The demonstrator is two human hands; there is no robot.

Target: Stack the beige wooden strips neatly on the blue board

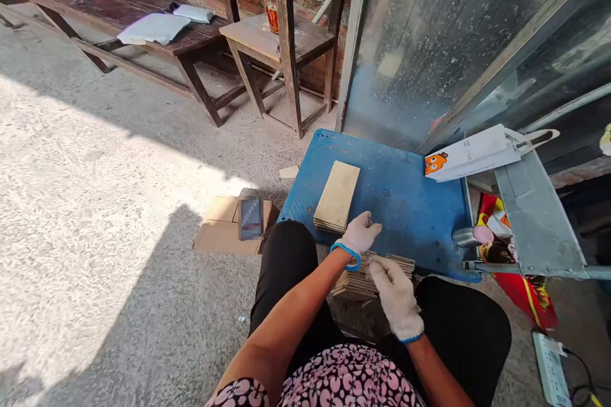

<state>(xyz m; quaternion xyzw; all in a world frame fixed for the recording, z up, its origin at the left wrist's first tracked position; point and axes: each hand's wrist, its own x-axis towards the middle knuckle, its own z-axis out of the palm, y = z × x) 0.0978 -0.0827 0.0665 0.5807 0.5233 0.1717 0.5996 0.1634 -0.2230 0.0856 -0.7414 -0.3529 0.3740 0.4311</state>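
Note:
Both my hands wear white work gloves. My left hand [360, 233] is closed in a pinch at the near edge of the blue table [405, 197], just above a messy stack of thin wooden slats [356, 281] that rests by my knees. My right hand [394, 292] lies on that stack with fingers curled over the slat ends. A neat pile of flat wooden boards [337, 196] sits on the table a little left of my left hand.
A white paper bag [470, 154] with an orange cartoon lies at the table's far right, beside a grey metal chute [534, 216]. A cardboard box [229, 226] sits on the concrete floor left. Wooden benches [157, 32] stand behind. A power strip [548, 365] lies bottom right.

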